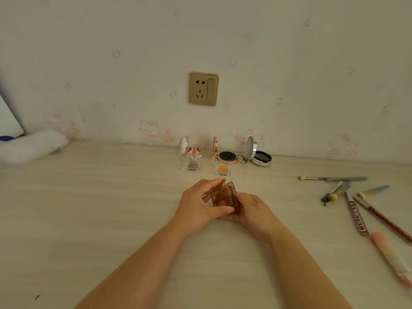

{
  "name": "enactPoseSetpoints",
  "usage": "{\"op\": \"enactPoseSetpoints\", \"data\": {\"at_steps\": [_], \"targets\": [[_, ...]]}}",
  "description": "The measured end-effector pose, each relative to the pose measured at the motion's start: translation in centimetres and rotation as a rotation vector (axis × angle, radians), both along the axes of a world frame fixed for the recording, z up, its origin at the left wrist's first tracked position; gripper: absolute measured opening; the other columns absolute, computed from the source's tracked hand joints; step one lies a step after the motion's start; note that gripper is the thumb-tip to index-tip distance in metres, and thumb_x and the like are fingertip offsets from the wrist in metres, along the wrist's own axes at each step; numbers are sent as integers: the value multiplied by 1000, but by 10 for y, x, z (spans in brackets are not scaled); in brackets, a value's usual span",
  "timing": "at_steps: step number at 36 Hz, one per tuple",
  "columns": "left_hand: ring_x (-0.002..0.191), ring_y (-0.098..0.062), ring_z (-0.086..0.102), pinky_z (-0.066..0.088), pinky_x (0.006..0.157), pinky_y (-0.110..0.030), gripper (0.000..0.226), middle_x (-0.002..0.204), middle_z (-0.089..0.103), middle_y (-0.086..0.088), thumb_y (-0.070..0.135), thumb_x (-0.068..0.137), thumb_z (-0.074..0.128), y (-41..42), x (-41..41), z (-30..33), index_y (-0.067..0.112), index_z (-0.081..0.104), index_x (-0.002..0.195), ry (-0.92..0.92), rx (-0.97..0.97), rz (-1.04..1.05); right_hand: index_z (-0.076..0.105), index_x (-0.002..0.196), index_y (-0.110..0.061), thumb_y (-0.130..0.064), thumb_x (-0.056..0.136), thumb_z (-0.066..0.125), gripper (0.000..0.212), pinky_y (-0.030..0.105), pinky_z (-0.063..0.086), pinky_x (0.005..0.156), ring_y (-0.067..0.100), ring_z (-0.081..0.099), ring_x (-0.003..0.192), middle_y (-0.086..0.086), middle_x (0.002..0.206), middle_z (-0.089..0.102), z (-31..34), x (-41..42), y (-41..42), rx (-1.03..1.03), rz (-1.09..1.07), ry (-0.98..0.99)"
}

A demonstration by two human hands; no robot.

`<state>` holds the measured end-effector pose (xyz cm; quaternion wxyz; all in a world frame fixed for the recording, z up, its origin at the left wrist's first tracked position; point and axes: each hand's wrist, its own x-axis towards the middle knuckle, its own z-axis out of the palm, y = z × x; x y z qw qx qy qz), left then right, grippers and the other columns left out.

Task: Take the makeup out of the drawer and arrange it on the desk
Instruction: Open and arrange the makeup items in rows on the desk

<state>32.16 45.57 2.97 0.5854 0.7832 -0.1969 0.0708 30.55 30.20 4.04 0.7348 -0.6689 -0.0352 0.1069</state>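
Above the middle of the tabletop [89,208], both hands hold a small translucent brown makeup case [223,195] just clear of the wood. It looks like a light, rigid plastic piece with a hinged lid partly lifted, so it should weigh almost nothing, but it is likely smooth and a little slippery, and the thin hinge could snap if forced. The safest hold is probably on the side edges of the base, leaving the lid free to swing.

The left hand [198,204] curls over the case from the left, its fingers [209,186] hooked on the raised lid and the thumb lying along the near edge. The right hand [252,210] cups the base from below and the right, fingers bent round it (their tips are hidden under the case). Both forearms reach in from the near edge and meet at the case.

Behind it, near the wall, stand three opened round compacts [225,156] and two small square pans [223,170]; brushes and pencils [356,215] lie well apart to the right.
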Motion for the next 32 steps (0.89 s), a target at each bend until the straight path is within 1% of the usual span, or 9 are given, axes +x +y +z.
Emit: {"op": "enactPoseSetpoints", "data": {"at_steps": [6, 9, 11, 15, 19, 22, 25, 28, 32], "targets": [[113, 3, 55, 43, 98, -17, 68, 120, 61, 7, 13, 66, 83, 3, 4, -2, 21, 54, 127, 109, -134, -4, 63, 99, 3, -8, 97, 23, 42, 39, 57, 82, 29, 64, 90, 23, 98, 65, 4, 2, 3, 191, -39, 80], [115, -2, 56, 43, 101, -23, 68, 121, 62, 4, 11, 67, 83, 3, 5, -2, 17, 54, 128, 133, -188, -4, 63, 101, -4, -7, 97, 25, 38, 35, 58, 75, 26, 66, 83, 17, 95, 68, 6, 3, 2, 205, -63, 69], [114, -3, 57, 43, 102, -24, 67, 121, 62, 5, 8, 68, 81, 3, 5, -2, 17, 53, 128, 141, -212, -6, 57, 113, -13, -3, 96, 30, 33, 39, 57, 76, 28, 68, 82, 15, 98, 69, 3, 4, 1, 197, -122, 30], [118, 1, 53, 43, 100, -19, 64, 124, 60, 11, 13, 70, 81, 4, 6, -1, 25, 54, 127, 148, -214, -8, 52, 123, -24, -2, 96, 34, 39, 39, 54, 81, 28, 67, 94, 10, 106, 70, 1, 8, -5, 39, -219, -95], [117, 12, 45, 39, 90, -13, 61, 126, 55, 21, 30, 71, 79, 6, 5, 4, 38, 52, 125, 113, -126, 6, 54, 122, -31, -18, 96, 48, 29, 32, 50, 84, 19, 63, 103, 0, 111, 68, 2, 6, -14, -94, -113, -119], [114, 14, 47, 44, 94, -23, 66, 122, 57, 26, 44, 61, 74, 8, 2, 8, 41, 52, 123, 125, -100, -8, 44, 133, -29, -14, 84, 66, 56, 31, 47, 95, 14, 62, 103, -6, 109, 66, 2, 4, -20, -343, -59, -153], [114, 9, 51, 47, 92, -26, 60, 119, 59, 27, 34, 66, 76, 10, 2, 9, 40, 54, 121, 138, -105, -34, 43, 135, -23, -10, 81, 70, 62, 28, 42, 99, 12, 62, 103, -6, 106, 68, 3, 4, -26, -448, -73, -156], [114, 5, 52, 48, 80, -12, 52, 121, 59, 21, 10, 77, 73, 12, 3, 11, 35, 55, 118, 157, -151, -57, 45, 133, -23, -11, 80, 71, 60, 20, 40, 90, 9, 62, 101, -9, 101, 69, 3, 5, -35, -513, -73, -164], [109, 9, 56, 47, 84, -12, 53, 118, 60, 20, 17, 72, 78, 9, 8, 10, 35, 56, 116, 219, -97, -104, 51, 128, -22, -12, 76, 75, 59, 11, 41, 77, 10, 59, 92, -3, 99, 66, 4, 7, -51, -589, -101, -179]]}}
